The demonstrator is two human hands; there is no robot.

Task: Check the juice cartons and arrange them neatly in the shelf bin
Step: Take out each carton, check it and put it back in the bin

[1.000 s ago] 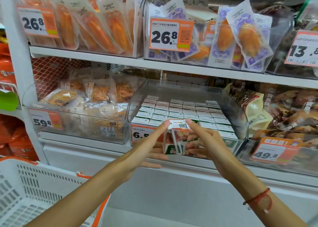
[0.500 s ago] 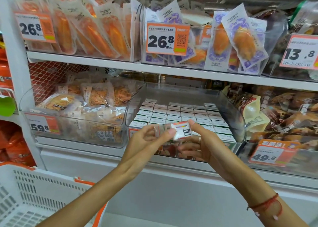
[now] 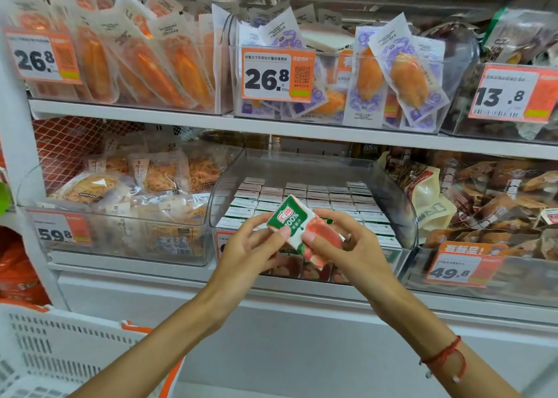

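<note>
A small juice carton [image 3: 297, 227], green and white with a red fruit picture, is held tilted in front of the clear shelf bin [image 3: 395, 204]. My left hand [image 3: 250, 249] pinches its left end and my right hand [image 3: 350, 246] grips its right end, thumbs on the printed face. Inside the bin stand several rows of the same cartons [image 3: 320, 200], their white tops showing. The bin's front label is mostly hidden behind my hands.
A white plastic basket [image 3: 51, 352] with orange trim sits at lower left. Clear bins of packaged snacks flank the carton bin at left [image 3: 126, 216] and right [image 3: 495, 204]. The upper shelf [image 3: 271, 129] holds bagged goods and price tags.
The carton was turned in both hands from its white barcode side to its green printed face, now tilted. The view moved closer to the shelf.
</note>
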